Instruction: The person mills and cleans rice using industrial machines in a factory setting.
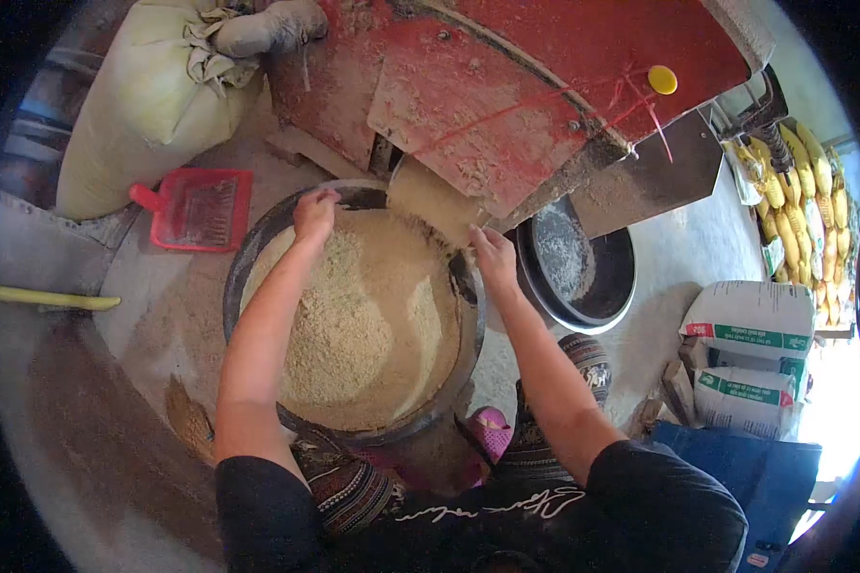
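Left hand [315,212] and right hand [492,258] at far rim of grain-filled basin [233,291]; red machine [506,95] beyond

Pale tan meal [354,325] is filling a dark grey basin [236,286]. At twelve o'clock a red machine [564,48] is showing beige dust and a yellow cap [661,79]. A red dustpan [201,210] is lying at ten, yellow cobs [798,210] at three, and white, green-banded sacks [750,329] at four. A black shirt [640,506] is bearing white script.
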